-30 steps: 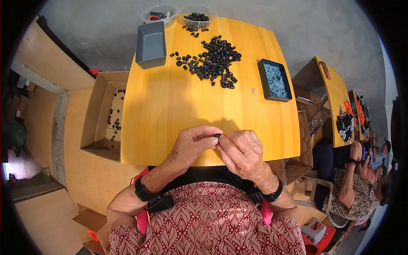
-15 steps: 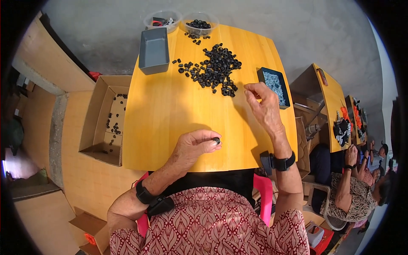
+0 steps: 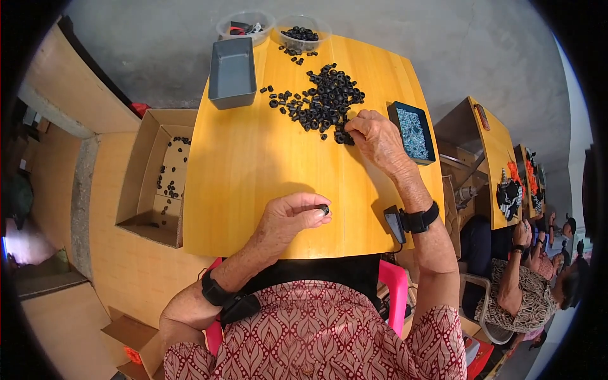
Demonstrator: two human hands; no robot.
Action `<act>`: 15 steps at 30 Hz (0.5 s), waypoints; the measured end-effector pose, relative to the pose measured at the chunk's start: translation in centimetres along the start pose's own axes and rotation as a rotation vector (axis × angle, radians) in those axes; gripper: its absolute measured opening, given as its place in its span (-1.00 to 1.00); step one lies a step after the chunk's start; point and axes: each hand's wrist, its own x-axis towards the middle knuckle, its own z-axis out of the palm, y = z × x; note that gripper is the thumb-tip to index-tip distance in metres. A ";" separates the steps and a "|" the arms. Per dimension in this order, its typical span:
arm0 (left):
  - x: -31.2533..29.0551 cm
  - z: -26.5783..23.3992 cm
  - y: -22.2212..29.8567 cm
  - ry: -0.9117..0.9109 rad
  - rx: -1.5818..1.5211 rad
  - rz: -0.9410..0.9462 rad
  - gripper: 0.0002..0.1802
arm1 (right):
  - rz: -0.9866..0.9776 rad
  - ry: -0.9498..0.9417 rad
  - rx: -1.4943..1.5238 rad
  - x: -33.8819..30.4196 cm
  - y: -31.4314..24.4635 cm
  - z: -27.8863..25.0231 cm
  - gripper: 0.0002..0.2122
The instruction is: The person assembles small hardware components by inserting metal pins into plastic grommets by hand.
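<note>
Near the table's front edge, my left hand (image 3: 292,214) pinches a small black round part (image 3: 324,208) between thumb and fingertips. My right hand (image 3: 379,140) is at the right edge of a loose pile of small black ring-shaped and cylindrical parts (image 3: 326,101). Its thumb and forefinger are pinched together there, against the nearest parts; what is between them, if anything, is hidden. Just right of that hand stands a dark shallow tray (image 3: 429,158) filled with small pale bluish pieces (image 3: 413,132).
On the yellow wooden table (image 3: 253,164), a grey bin (image 3: 232,95) stands far left. Behind are two clear tubs, one with black parts (image 3: 299,34), one with tools (image 3: 246,28). A cardboard box (image 3: 140,183) holding scattered black parts is left. People sit at tables (image 3: 491,145) to the right.
My right hand has moved left from beside the dark tray to the pile's right edge, and its fingers have come down to the parts. My left hand keeps its pinch in place.
</note>
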 end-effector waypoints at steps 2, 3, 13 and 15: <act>0.1 0.0 -0.2 -0.002 -0.014 0.002 -0.75 | -0.021 -0.021 -0.024 0.2 0.1 0.3 -0.92; 0.1 0.0 -0.2 -0.002 -0.027 0.004 -0.75 | -0.043 -0.043 -0.046 0.3 0.2 0.3 -0.90; 0.0 -0.1 -0.3 0.005 0.001 -0.008 -0.74 | -0.068 -0.080 -0.120 1.1 0.6 1.2 -0.89; 0.1 -0.1 -0.3 -0.001 -0.020 -0.001 -0.75 | -0.081 -0.031 -0.092 0.9 0.5 1.1 -0.87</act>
